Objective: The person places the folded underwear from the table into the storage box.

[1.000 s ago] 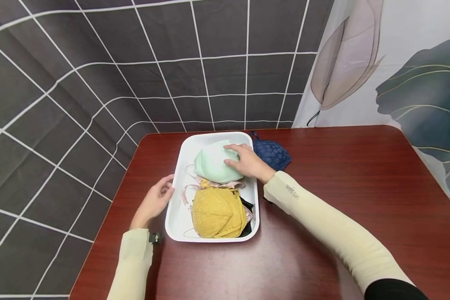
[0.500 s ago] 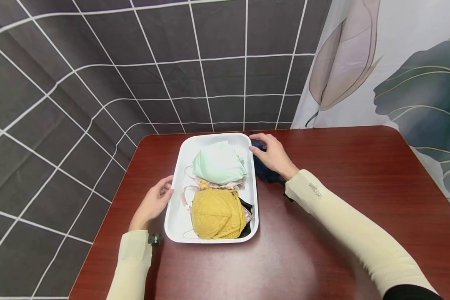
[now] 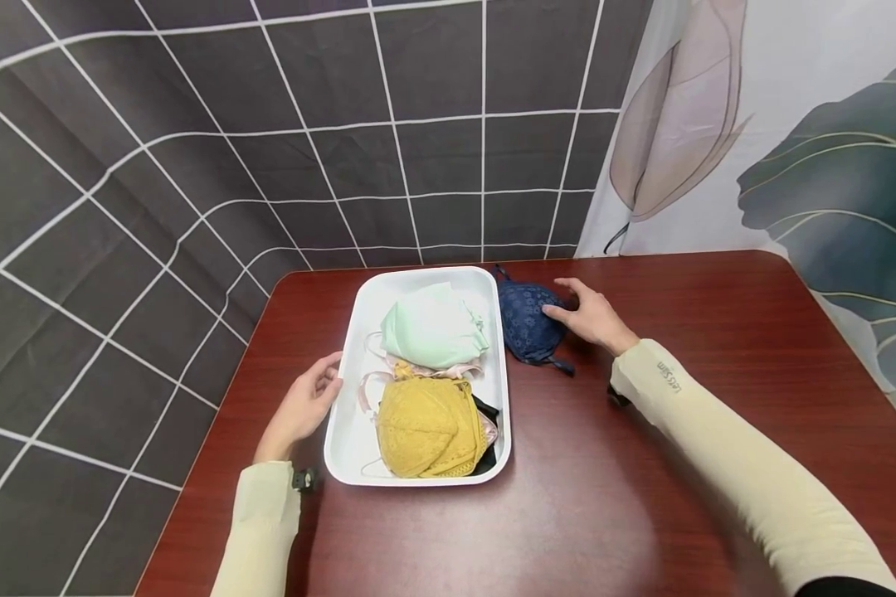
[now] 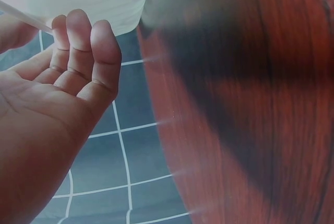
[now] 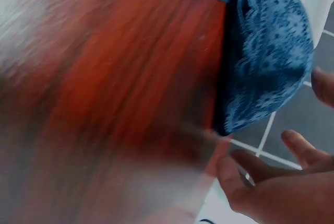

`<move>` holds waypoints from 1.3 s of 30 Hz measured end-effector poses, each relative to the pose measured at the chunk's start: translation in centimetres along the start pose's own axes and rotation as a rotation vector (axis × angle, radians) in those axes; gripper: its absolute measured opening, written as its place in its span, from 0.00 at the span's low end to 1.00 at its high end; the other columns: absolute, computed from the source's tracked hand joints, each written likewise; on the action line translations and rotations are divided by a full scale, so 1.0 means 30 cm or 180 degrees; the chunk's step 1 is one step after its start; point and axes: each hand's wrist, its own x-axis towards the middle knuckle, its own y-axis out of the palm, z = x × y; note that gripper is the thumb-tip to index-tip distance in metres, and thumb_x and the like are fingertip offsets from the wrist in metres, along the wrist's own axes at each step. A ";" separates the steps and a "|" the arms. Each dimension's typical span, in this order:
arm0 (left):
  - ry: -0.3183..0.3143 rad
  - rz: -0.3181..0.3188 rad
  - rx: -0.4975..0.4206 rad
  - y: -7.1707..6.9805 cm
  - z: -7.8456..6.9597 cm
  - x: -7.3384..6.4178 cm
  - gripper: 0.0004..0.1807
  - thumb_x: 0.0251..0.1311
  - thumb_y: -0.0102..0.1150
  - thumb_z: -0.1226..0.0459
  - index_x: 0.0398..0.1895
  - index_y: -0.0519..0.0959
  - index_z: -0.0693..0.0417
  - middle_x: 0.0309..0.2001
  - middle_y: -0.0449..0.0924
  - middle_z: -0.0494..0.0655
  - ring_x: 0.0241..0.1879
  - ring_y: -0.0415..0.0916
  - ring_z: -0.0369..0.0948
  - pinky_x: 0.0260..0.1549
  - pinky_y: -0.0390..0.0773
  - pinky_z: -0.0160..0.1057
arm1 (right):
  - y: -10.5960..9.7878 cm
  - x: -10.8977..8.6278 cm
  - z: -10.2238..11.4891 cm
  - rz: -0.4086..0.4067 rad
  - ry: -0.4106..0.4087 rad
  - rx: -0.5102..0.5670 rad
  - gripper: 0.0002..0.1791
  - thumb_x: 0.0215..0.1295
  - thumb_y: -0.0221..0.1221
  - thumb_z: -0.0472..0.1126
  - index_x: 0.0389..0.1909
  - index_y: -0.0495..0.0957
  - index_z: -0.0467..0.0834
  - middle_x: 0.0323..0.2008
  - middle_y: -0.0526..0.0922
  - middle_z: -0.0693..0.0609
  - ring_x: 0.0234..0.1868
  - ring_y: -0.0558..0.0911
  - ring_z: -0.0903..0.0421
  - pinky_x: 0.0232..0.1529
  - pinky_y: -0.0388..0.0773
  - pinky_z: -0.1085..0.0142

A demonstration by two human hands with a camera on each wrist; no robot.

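In the head view a white tray (image 3: 348, 398) holds a folded mint-green bra (image 3: 433, 323) at the back and a yellow bra (image 3: 426, 427) at the front. My left hand (image 3: 302, 406) rests at the tray's left rim, its fingers loosely bent in the left wrist view with the tips against the tray wall. A navy lace bra (image 3: 526, 319) lies on the table along the tray's right side. My right hand (image 3: 590, 315) is at its right edge, fingers spread and relaxed, thumb overlapping the cup in the head view. The right wrist view shows a gap between the fingers and the navy cup (image 5: 271, 57).
Pale pink fabric (image 3: 448, 369) and a black piece (image 3: 487, 460) show under and beside the yellow bra. The reddish-brown table (image 3: 717, 356) extends right of the tray. A dark grid-patterned curtain (image 3: 343, 124) hangs behind and to the left.
My right hand has left the mint-green bra, passed over the navy bra and moved right to its far edge. My left hand has stayed at the tray.
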 end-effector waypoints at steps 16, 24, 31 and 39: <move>-0.0073 0.0025 0.0011 -0.001 -0.002 -0.002 0.25 0.65 0.50 0.71 0.65 0.64 0.63 0.39 0.73 0.55 0.38 0.74 0.47 0.36 0.75 0.42 | 0.023 -0.019 -0.001 0.0366 -0.0161 0.0107 0.42 0.60 0.62 0.53 0.70 0.56 0.42 0.54 0.70 0.35 0.52 0.71 0.42 0.51 0.67 0.48; -0.0042 0.0025 0.0024 -0.003 -0.005 -0.001 0.24 0.66 0.49 0.70 0.65 0.64 0.64 0.39 0.73 0.54 0.37 0.74 0.46 0.35 0.75 0.41 | 0.051 -0.024 0.012 0.0333 -0.0284 0.0135 0.41 0.58 0.64 0.55 0.68 0.59 0.46 0.42 0.70 0.41 0.41 0.69 0.47 0.42 0.65 0.55; -0.0040 0.0023 0.0019 -0.004 -0.008 -0.001 0.24 0.66 0.49 0.71 0.65 0.64 0.63 0.39 0.73 0.55 0.37 0.74 0.47 0.35 0.75 0.40 | 0.059 -0.025 0.024 0.0354 -0.0256 0.0232 0.43 0.54 0.64 0.62 0.67 0.62 0.48 0.59 0.67 0.40 0.49 0.71 0.45 0.52 0.67 0.50; -0.0026 0.0009 0.0014 -0.003 -0.008 0.000 0.24 0.66 0.49 0.71 0.65 0.64 0.63 0.39 0.72 0.55 0.37 0.74 0.47 0.34 0.75 0.39 | 0.060 -0.029 0.046 0.0029 -0.0569 0.0364 0.31 0.54 0.67 0.53 0.58 0.71 0.49 0.55 0.73 0.42 0.51 0.72 0.47 0.52 0.68 0.50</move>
